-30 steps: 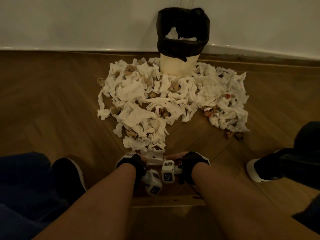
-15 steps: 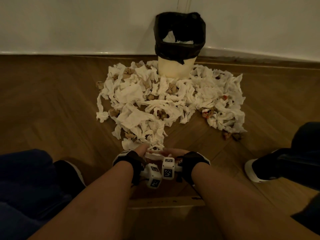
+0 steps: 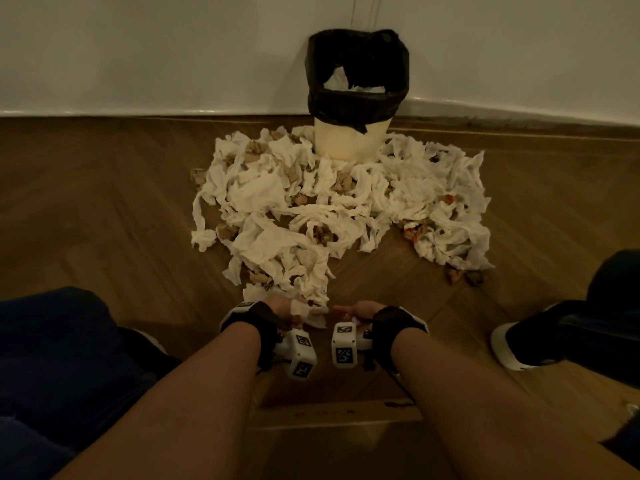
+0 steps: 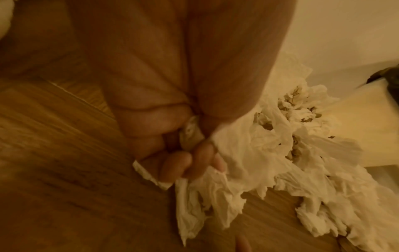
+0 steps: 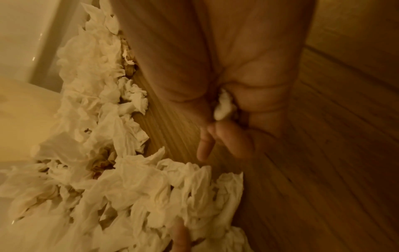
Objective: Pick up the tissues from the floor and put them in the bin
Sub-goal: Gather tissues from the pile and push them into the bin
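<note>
A wide heap of crumpled white tissues [image 3: 332,209] lies on the wooden floor in front of a cream bin [image 3: 349,143] with a black liner, and some tissues show inside the bin. My left hand [image 3: 282,311] is at the heap's near tip. In the left wrist view its fingers [image 4: 183,163] curl round a tissue [image 4: 205,196] that trails down to the floor. My right hand [image 3: 353,311] is just to the right, over bare floor. In the right wrist view its curled fingers [image 5: 228,136] hold a small white wad [image 5: 224,107] against the palm.
Brown crumpled scraps [image 3: 464,275] are mixed into the heap and lie at its right edge. The bin stands against a white wall [image 3: 138,64]. A dark shoe with a white sole [image 3: 519,344] is at the right, and a knee in dark blue cloth [image 3: 52,341] at the left.
My two hands were close together at the heap's near tip and have drawn apart. The left one now grips a tissue there.
</note>
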### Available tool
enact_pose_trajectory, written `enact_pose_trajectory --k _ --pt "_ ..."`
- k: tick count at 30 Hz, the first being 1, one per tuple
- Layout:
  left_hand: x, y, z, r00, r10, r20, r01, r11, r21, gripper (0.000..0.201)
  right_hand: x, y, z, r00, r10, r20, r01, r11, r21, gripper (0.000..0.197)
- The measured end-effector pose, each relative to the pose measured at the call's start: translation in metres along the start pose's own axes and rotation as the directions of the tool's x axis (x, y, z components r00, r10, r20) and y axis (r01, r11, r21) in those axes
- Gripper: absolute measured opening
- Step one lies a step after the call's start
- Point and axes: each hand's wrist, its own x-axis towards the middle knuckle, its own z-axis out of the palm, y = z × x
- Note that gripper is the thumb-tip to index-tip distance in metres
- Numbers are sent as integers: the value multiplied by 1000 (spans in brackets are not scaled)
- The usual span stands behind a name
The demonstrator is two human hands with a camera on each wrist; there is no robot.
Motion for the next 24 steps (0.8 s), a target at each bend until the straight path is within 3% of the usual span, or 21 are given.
enact_pose_trajectory --k 2,4,12,14,16,19,22,24 --pt "-2 5 -1 998 55 16 -52 990 -130 52 2 2 -5 1000 -26 -10 27 989 143 41" --pt "-3 14 -4 994 106 28 -101 983 -152 57 1 -1 -10 999 -40 -26 45 974 220 41" --pt "-22 70 -24 983 182 -3 -169 911 -377 27 -24 -63 -41 956 -290 -47 290 902 320 50" --pt "-36 104 -31 975 213 -56 -219 901 -374 36 -44 -94 -49 928 -367 -64 364 855 370 43" --pt "-50 146 -40 940 306 -154 -340 888 -311 47 -67 -128 -57 858 -501 -114 497 754 430 39" --pt "-69 217 -50 851 459 -254 -521 799 -302 34 -103 -179 -70 669 -722 -177 736 608 298 20" --pt "-94 278 -56 785 560 -263 -615 656 -438 20 -132 -232 -88 505 -806 -310 854 518 44 17" --pt "-107 307 -58 748 608 -265 -658 627 -417 25 -140 -263 -101 434 -808 -398 872 488 -42 17"
